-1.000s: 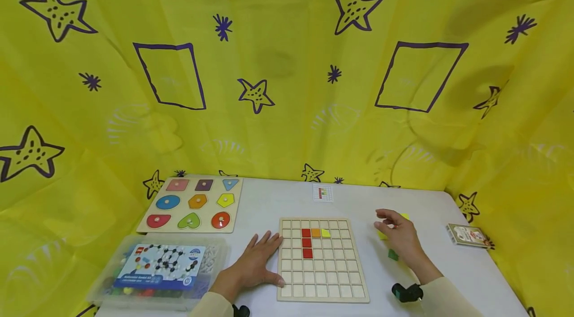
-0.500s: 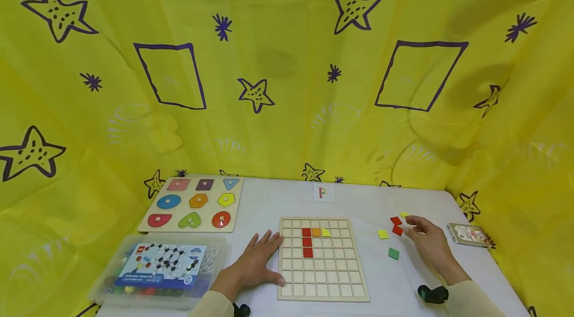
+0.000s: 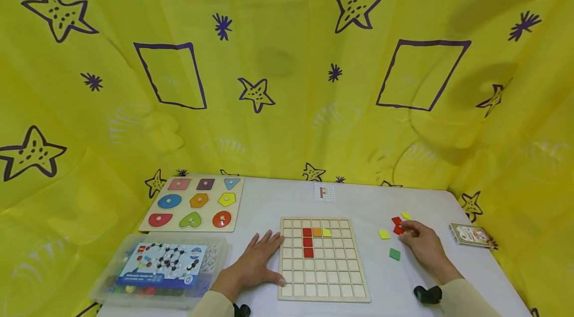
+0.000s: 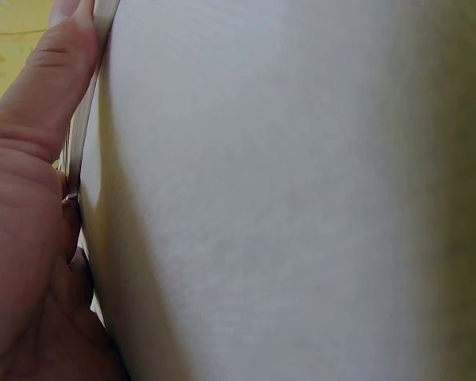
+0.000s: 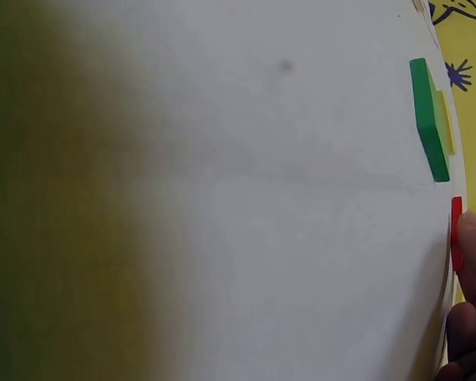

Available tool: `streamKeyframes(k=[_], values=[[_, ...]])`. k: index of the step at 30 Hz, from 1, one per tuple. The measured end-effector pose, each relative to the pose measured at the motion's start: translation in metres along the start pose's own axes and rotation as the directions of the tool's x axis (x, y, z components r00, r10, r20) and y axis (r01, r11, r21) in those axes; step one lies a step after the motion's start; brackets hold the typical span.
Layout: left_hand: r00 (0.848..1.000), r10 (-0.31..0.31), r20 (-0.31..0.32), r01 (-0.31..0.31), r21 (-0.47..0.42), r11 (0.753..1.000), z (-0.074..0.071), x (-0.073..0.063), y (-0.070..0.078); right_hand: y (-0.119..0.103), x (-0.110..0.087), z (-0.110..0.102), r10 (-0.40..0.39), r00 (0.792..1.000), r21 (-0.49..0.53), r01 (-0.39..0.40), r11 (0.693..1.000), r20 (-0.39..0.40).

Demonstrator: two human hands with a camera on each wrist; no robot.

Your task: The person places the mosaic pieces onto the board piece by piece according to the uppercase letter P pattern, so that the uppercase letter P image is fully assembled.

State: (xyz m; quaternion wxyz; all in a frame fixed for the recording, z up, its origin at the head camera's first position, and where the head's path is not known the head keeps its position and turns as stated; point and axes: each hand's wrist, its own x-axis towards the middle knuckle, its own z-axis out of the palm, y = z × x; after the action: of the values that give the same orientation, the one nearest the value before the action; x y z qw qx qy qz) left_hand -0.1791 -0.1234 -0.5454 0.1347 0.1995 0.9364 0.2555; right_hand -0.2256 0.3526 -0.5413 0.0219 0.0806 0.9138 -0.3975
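Observation:
A wooden grid board (image 3: 334, 277) lies on the white table, with three red squares (image 3: 308, 242) in a column, an orange square (image 3: 317, 232) and a yellow piece with a cut corner (image 3: 327, 232) in its cells. My left hand (image 3: 257, 259) lies spread at the board's left side, thumb and fingertips touching its edge. To the right, my right hand (image 3: 423, 244) pinches a loose red tile (image 3: 397, 230) between thumb and fingers; in the right wrist view the thumb is against the red tile (image 5: 457, 234). Another red tile (image 3: 396, 221) touches it.
A green tile (image 3: 394, 254) and two yellow tiles, one nearer the board (image 3: 384, 234), lie near my right hand. A pattern card (image 3: 324, 192) sits behind the board. Leftward are a shape puzzle (image 3: 150, 217) and a clear plastic kit box (image 3: 215, 277); a card box (image 3: 471, 235) lies right.
My right hand moved right from over the loose tiles, uncovering them, then came slightly back left onto a red tile. The left hand stayed put.

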Motion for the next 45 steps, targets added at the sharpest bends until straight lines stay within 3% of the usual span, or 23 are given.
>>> streamKeyframes(k=[25,45], values=[[1.0,0.006,-0.007,-0.006,0.0,1.0,0.0,-0.001,0.0,0.006,0.001,-0.007,-0.057,0.995,-0.091,0.065,0.994,0.083],[1.0,0.001,-0.003,-0.001,0.002,1.0,0.001,0.0,-0.001,0.003,-0.002,0.0,-0.073,0.996,-0.018,0.072,0.997,-0.042]])
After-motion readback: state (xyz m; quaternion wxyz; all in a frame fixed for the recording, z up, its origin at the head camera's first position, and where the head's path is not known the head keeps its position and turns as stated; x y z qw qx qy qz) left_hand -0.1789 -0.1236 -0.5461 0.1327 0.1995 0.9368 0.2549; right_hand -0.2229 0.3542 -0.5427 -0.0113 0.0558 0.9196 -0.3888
